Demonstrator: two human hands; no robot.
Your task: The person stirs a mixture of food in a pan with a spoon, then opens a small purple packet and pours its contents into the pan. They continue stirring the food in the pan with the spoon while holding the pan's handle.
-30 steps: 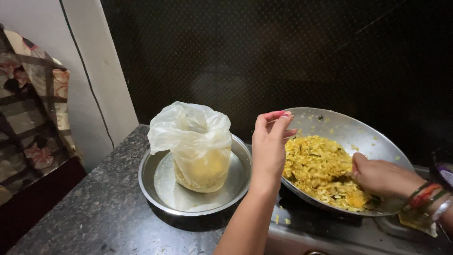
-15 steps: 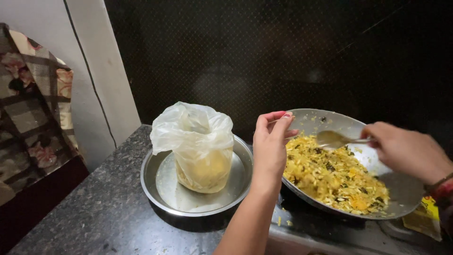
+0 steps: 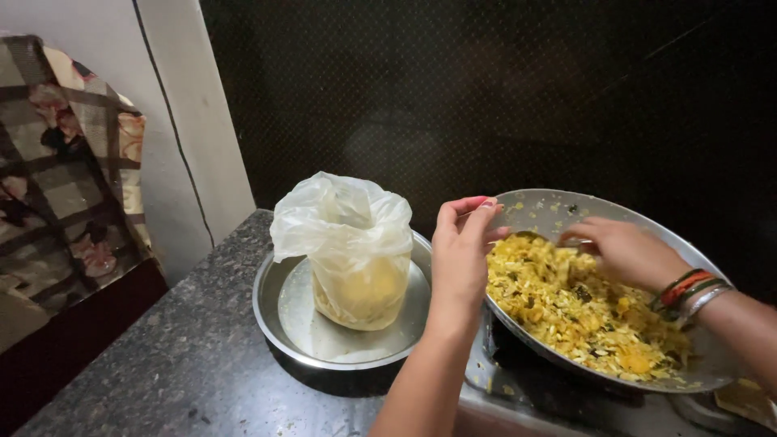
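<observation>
The right hand [image 3: 627, 252] has come back down into the pan [image 3: 558, 212] since half a second ago, when it was lifting a spoon above the food. Now its fingers are curling together over the yellow mix [image 3: 583, 311]; whether they are pinching a spoon I cannot tell, because the hand is hiding it.

The left hand [image 3: 461, 255] is gripping the near rim of the pan, fingers bent over the edge, likely to keep the pan from sliding while the other hand is working.

The mix is sitting in the pan on the stove [image 3: 518, 388]. It is looking dry and flaky, pale yellow with some dark bits and brighter yellow lumps.

Just left of the pan, a plastic bag [image 3: 350, 243] is standing open in a steel bowl [image 3: 271, 311], partly filled with something yellow. The bowl is resting on a dark speckled counter [image 3: 162, 348]. A checked cloth [image 3: 65, 178] is hanging at the far left.
</observation>
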